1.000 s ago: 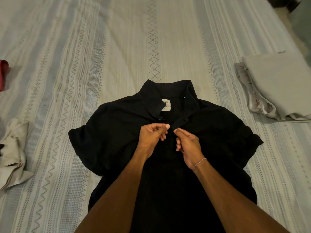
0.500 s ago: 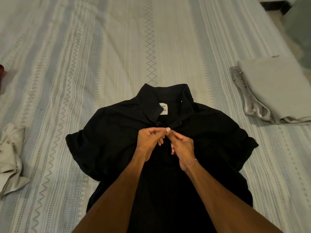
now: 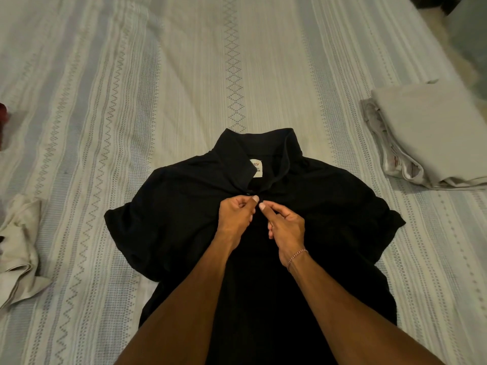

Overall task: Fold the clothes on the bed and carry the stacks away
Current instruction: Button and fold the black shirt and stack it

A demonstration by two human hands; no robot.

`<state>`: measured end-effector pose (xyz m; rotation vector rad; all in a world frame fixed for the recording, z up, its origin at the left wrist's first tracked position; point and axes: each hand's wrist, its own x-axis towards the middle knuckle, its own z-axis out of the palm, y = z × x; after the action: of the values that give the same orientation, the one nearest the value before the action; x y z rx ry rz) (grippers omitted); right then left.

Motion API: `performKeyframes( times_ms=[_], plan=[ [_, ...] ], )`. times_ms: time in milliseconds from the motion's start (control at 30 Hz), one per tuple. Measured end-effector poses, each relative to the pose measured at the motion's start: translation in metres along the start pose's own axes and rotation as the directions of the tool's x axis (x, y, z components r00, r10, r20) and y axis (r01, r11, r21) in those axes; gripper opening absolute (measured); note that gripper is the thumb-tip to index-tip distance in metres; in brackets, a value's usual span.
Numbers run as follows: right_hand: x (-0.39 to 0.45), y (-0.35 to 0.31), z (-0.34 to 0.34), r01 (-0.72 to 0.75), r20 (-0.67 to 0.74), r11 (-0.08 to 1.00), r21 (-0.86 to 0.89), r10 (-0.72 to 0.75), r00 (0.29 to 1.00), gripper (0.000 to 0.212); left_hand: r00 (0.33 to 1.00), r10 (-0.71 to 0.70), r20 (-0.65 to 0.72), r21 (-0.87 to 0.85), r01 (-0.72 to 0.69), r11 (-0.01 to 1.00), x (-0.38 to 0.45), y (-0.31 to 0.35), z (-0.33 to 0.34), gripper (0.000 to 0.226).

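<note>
A black short-sleeved collared shirt (image 3: 184, 214) lies front-up on the bed (image 3: 184, 75), collar pointing away from me, a white label showing inside the neck. My left hand (image 3: 235, 216) and my right hand (image 3: 286, 225) meet at the shirt's placket just below the collar. Each hand pinches the black fabric between thumb and fingers, thumbs nearly touching. A thin bracelet circles my right wrist. The shirt's lower part is hidden under my forearms.
A folded stack of pale grey cloth (image 3: 432, 133) rests at the right edge of the bed. A crumpled cream garment (image 3: 19, 248) lies at the left. A bit of red fabric (image 3: 3, 114) shows at the far left edge. The floor shows beyond the top right corner.
My hands have come together at the placket and stayed there, shifting slightly toward the collar. The shirt's front edges now lie closed below the collar.
</note>
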<state>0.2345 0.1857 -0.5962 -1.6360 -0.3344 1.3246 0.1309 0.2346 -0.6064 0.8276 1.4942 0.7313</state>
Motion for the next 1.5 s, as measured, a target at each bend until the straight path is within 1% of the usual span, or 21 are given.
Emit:
performKeyframes(
  times_ms=[233,433,500,667,733,800,833,867,900,933,967,1000,1033,1100,1167,1233,1300,1333,1367,1433,1500],
  plan=[
    [-0.001,0.0,-0.001,-0.007,0.03,0.998,-0.055,0.009,1.0,0.007,0.997,0.012,0.082,0.035,-0.015,0.999,0.001,-0.001,-0.007,0.019],
    [-0.001,-0.002,-0.003,-0.031,0.052,0.997,-0.066,0.035,0.998,0.007,0.992,0.025,0.126,-0.026,-0.022,0.999,0.001,-0.002,-0.01,0.008],
    [-0.002,-0.002,-0.002,-0.035,0.044,0.998,-0.05,0.037,0.998,0.007,0.994,0.036,0.104,-0.047,-0.031,0.998,-0.001,-0.004,-0.008,0.003],
    [-0.001,-0.003,0.007,-0.027,-0.021,0.999,-0.041,0.027,0.999,0.007,0.998,0.063,-0.03,-0.122,-0.066,0.99,-0.005,-0.001,-0.002,0.009],
    [-0.004,-0.003,0.006,0.003,-0.011,0.997,-0.084,-0.004,1.0,0.011,0.995,0.067,-0.076,-0.143,-0.078,0.987,-0.01,0.002,0.0,0.013],
    [-0.006,-0.006,0.001,0.101,0.025,0.972,-0.214,-0.098,0.995,0.016,0.983,0.128,-0.129,-0.126,-0.144,0.982,-0.012,0.002,-0.003,0.018],
    [-0.006,-0.01,-0.003,0.195,0.041,0.918,-0.344,-0.193,0.98,0.018,0.967,0.205,-0.154,-0.048,-0.215,0.976,-0.012,0.004,-0.008,0.021],
    [-0.006,-0.014,-0.009,0.31,0.07,0.815,-0.49,-0.317,0.946,0.023,0.933,0.324,-0.159,0.106,-0.31,0.945,-0.013,0.004,-0.014,0.023],
    [-0.005,-0.021,-0.015,0.43,0.136,0.663,-0.613,-0.448,0.884,0.029,0.875,0.47,-0.118,0.312,-0.417,0.854,-0.011,0.008,-0.024,0.025],
    [-0.003,-0.029,-0.019,0.535,0.233,0.484,-0.692,-0.551,0.801,0.037,0.805,0.592,-0.02,0.508,-0.502,0.7,-0.01,0.014,-0.033,0.027],
    [0.002,-0.037,-0.023,0.603,0.338,0.301,-0.739,-0.61,0.717,0.045,0.748,0.654,0.114,0.66,-0.549,0.513,-0.008,0.023,-0.041,0.035],
    [0.01,-0.045,-0.025,0.627,0.432,0.122,-0.769,-0.624,0.651,0.051,0.722,0.645,0.25,0.76,-0.559,0.331,-0.004,0.034,-0.047,0.045],
    [0.017,-0.053,-0.025,0.617,0.503,-0.032,-0.786,-0.612,0.61,0.052,0.715,0.596,0.364,0.813,-0.556,0.17,0.001,0.046,-0.051,0.053],
    [0.032,-0.066,-0.023,0.579,0.588,-0.242,-0.779,-0.602,0.54,0.039,0.678,0.518,0.522,0.817,-0.572,-0.074,0.012,0.066,-0.054,0.054],
    [0.042,-0.076,-0.023,0.57,0.647,-0.355,-0.741,-0.602,0.468,0.022,0.612,0.49,0.62,0.765,-0.61,-0.206,0.02,0.079,-0.053,0.052],
    [0.048,-0.086,-0.025,0.589,0.707,-0.432,-0.683,-0.593,0.385,0.016,0.551,0.476,0.685,0.714,-0.637,-0.291,0.026,0.091,-0.049,0.05],
    [0.049,-0.092,-0.027,0.622,0.78,-0.508,-0.596,-0.551,0.297,0.015,0.52,0.429,0.739,0.665,-0.669,-0.333,0.029,0.099,-0.047,0.04],
    [0.05,-0.094,-0.027,0.637,0.816,-0.543,-0.547,-0.517,0.26,0.016,0.542,0.399,0.74,0.665,-0.679,-0.311,0.031,0.102,-0.046,0.035],
    [0.05,-0.095,-0.027,0.646,0.843,-0.571,-0.507,-0.485,0.233,0.018,0.579,0.387,0.718,0.685,-0.686,-0.246,0.033,0.103,-0.045,0.03],
    [0.05,-0.095,-0.025,0.648,0.863,-0.593,-0.477,-0.457,0.217,0.022,0.682,0.409,0.607,0.748,-0.664,-0.003,0.038,0.1,-0.041,0.024],
    [0.052,-0.095,-0.023,0.643,0.854,-0.582,-0.498,-0.46,0.244,0.025,0.774,0.407,0.486,0.755,-0.606,0.251,0.04,0.097,-0.036,0.02]
  ],
)
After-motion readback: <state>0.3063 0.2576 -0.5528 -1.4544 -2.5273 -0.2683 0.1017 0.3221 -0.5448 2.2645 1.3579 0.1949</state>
